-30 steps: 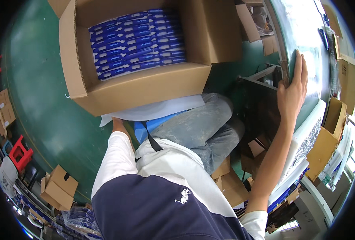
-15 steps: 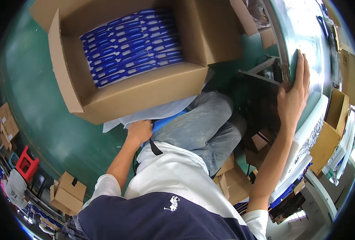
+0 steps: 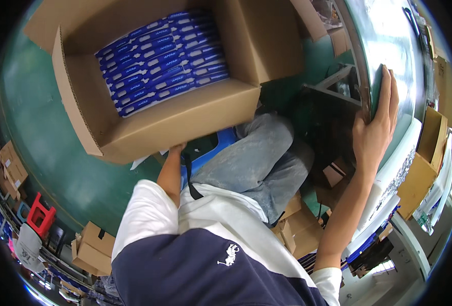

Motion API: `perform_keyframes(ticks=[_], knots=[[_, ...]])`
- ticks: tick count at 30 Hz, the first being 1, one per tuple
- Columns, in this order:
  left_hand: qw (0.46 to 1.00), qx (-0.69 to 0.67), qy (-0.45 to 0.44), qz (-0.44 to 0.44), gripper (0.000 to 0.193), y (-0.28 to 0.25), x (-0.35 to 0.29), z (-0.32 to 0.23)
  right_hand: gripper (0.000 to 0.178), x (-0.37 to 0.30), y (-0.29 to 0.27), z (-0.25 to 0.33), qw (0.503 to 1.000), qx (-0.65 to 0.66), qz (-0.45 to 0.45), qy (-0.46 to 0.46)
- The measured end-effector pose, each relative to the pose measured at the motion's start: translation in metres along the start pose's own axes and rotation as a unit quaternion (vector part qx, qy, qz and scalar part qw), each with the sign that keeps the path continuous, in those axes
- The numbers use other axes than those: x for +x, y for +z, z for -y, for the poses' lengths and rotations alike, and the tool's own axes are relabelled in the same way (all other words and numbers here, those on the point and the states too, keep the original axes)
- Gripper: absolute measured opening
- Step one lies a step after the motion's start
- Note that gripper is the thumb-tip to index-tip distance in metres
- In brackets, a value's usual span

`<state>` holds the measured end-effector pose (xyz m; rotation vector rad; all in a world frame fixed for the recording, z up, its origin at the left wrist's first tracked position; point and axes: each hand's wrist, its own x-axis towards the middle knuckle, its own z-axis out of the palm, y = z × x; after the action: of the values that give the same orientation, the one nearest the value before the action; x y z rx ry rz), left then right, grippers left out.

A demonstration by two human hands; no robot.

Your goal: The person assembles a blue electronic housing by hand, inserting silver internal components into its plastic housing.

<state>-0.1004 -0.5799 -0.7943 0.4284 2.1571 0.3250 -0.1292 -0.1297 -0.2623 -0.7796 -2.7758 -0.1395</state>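
In front of me stands an open cardboard box (image 3: 185, 120) with rows of blue-and-white packed items (image 3: 157, 64) inside. My left hand (image 3: 176, 148) reaches under the near lower edge of the box; its fingers are hidden there. A small corner of a white sheet (image 3: 140, 161) pokes out below the box, left of that hand. At the right, my right hand (image 3: 375, 127) rests on the edge of a glossy green-topped table (image 3: 381, 46). Its fingers lie stretched out along the top, with the thumb at the rim, and it holds nothing.
A blue plastic stool (image 3: 221, 145) shows beside my legs. Smaller cartons (image 3: 300, 229) lie under the table side, and another carton (image 3: 93, 247) stands at lower left near a red stool (image 3: 41, 215). White rolled wrap (image 3: 396, 163) lies along the table's near end.
My left hand has moved forward under the box edge, and most of the white sheet is now out of sight. My right hand stays on the table edge.
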Motion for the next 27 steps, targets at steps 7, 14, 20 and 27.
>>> perform_keyframes(ticks=[7,14,20,27], knots=[[0.976,-0.091,0.039,0.194,0.059,-0.081,-0.105,-0.073,0.091,0.000,0.002,-0.003,1.000,-0.014,0.005,0.023],[0.837,-0.423,0.223,0.266,0.029,-0.322,-0.078,-0.234,0.092,0.002,0.003,-0.005,1.000,-0.002,0.001,0.023],[0.947,0.191,0.249,-0.069,0.037,-0.288,0.124,-0.199,0.090,0.000,0.003,-0.004,1.000,-0.003,0.005,0.016],[0.834,0.456,0.299,0.084,0.059,-0.239,0.151,-0.189,0.088,0.004,0.008,-0.008,0.999,0.002,0.007,0.034]])
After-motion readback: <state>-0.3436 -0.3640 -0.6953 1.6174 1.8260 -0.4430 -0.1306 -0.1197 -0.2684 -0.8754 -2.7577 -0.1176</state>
